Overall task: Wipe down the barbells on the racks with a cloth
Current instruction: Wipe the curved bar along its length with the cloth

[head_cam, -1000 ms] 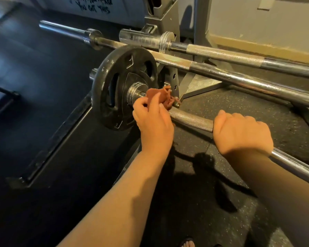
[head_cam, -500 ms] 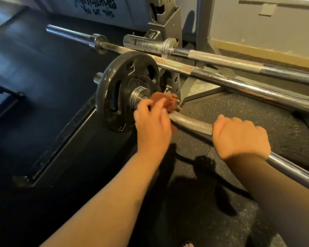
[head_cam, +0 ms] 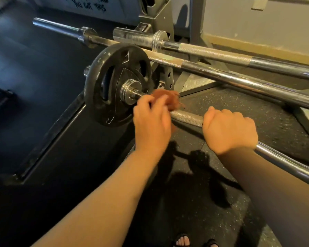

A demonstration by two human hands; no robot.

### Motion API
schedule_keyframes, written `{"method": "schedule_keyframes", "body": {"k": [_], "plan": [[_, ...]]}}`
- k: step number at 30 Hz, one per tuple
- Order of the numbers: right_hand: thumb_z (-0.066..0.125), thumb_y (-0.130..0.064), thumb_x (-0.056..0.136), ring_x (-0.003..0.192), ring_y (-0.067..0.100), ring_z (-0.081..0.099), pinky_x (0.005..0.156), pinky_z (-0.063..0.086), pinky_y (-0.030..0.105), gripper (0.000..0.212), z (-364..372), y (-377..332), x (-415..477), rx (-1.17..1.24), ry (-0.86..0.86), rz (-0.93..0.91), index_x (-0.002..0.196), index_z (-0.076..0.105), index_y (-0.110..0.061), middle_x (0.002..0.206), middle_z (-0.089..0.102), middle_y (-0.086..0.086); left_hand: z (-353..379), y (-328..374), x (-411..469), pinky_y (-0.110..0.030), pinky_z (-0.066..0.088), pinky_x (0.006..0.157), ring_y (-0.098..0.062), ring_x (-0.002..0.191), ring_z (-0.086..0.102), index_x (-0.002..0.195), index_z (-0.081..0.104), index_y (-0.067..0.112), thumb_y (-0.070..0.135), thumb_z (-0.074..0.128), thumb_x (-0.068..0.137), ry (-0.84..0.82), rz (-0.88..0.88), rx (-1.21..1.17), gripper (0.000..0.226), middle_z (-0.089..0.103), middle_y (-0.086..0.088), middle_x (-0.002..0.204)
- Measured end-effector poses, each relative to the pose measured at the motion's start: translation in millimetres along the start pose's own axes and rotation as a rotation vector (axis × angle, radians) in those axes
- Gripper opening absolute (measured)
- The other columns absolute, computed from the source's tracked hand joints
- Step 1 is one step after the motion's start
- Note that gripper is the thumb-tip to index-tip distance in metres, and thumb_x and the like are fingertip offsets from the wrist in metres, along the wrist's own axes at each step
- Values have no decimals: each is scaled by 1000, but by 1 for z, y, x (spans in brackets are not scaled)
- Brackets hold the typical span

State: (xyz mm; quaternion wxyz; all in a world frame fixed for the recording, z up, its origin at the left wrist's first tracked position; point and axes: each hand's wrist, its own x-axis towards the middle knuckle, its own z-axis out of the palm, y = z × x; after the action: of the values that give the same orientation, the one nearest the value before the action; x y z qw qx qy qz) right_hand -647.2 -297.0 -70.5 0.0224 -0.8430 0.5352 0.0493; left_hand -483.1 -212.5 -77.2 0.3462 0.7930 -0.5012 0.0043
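Cloth: reddish-brown, bunched and blurred, lying on the shaft of the nearest barbell, just beside the inner collar of its loaded end.

Left hand: holds the cloth against the shaft, its fingers curled round the bunch from the near side. How far the cloth wraps under the bar cannot be told.

Right hand: clamped overhand on the same shaft, to the right of the cloth, fingers wrapped fully round the bar. A short stretch of knurled steel shows between the 2 hands.

Nearest barbell: carries 1 black weight plate with grip slots at its left end. The shaft runs down and right to the frame edge.

Second barbell: lies behind the first, unloaded, its sleeve reaching past the plate to the left.

Third barbell: lies behind that, nearest the wall, also unloaded.

Rack upright: grey steel, standing behind the plate, with the 2 rear bars crossing in front of it.

Floor: dark speckled rubber, with the shadows of both arms cast on it. Toes in sandals show at the bottom edge.
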Motion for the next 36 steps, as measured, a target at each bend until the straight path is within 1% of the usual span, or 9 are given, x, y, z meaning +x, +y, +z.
{"method": "schedule_keyframes", "body": {"k": [3, 10, 14, 17, 20, 25, 27, 30, 36], "plan": [[5, -31, 98, 75, 27, 40, 67, 31, 42, 57, -2, 0, -1, -3, 30, 15, 111, 58, -13, 82, 47, 7, -1, -8, 20, -27, 46, 98, -7, 112, 45, 114, 56, 24, 21, 47, 105, 114, -288, -113, 13, 37, 2, 132], [5, -29, 97, 72, 27, 37, 65, 32, 42, 58, -6, -1, -1, -24, 34, 21, 109, 59, -13, 75, 33, 3, 10, 20, -13, -25, 44, 98, -14, 111, 46, 136, 54, 16, 16, 49, 104, 12, -57, -74, 32, 33, 0, 135], [6, -27, 94, 73, 27, 37, 66, 32, 43, 58, -7, 0, 1, -14, 27, 28, 115, 58, -11, 70, 25, 1, 0, -2, 6, -30, 46, 97, -16, 115, 46, 126, 60, 19, 22, 48, 104, -42, -38, -38, 25, 40, -3, 133], [8, -26, 93, 73, 28, 38, 66, 33, 43, 55, -6, 1, 2, -14, 26, 29, 113, 57, -10, 69, 26, 1, 3, 4, 17, -32, 48, 97, -16, 111, 49, 105, 57, 21, 19, 46, 105, 67, -194, -130, 11, 37, 3, 126], [2, -28, 90, 75, 29, 38, 67, 31, 44, 66, -6, 2, 3, -33, 28, 9, 119, 59, -12, 74, 32, 2, 21, 34, -1, -37, 44, 104, -20, 120, 44, 117, 56, 23, 16, 47, 104, 77, -247, -163, 17, 33, 1, 136], [-1, -28, 87, 92, 38, 58, 71, 32, 45, 73, -6, 0, 2, -25, 9, -13, 128, 58, -12, 98, 61, 13, 19, 37, -28, -44, 43, 103, -21, 122, 44, 139, 53, 25, 22, 52, 102, -58, 30, -116, 36, 40, -6, 140], [0, -28, 87, 80, 33, 47, 69, 32, 45, 71, -5, 2, 3, -23, 9, 6, 123, 58, -11, 79, 45, 8, 15, 20, -15, -42, 44, 99, -19, 115, 47, 130, 62, 20, 24, 53, 101, 7, 84, 29, 31, 50, -6, 131], [0, -29, 89, 74, 28, 37, 67, 31, 44, 67, -2, 2, 4, -13, 7, 45, 117, 58, -11, 68, 22, 2, 16, 10, 7, -44, 46, 103, -16, 122, 46, 119, 61, 17, 26, 43, 102, 98, -140, -58, 27, 45, -4, 136], [5, -34, 102, 90, 37, 59, 71, 31, 43, 63, 5, 2, 8, 34, 54, 19, 113, 62, -9, 92, 61, 11, 49, 51, -25, -57, 30, 117, -36, 148, 23, 123, 48, 27, 11, 39, 105, 6, -136, -377, 26, 13, -2, 162]]}}
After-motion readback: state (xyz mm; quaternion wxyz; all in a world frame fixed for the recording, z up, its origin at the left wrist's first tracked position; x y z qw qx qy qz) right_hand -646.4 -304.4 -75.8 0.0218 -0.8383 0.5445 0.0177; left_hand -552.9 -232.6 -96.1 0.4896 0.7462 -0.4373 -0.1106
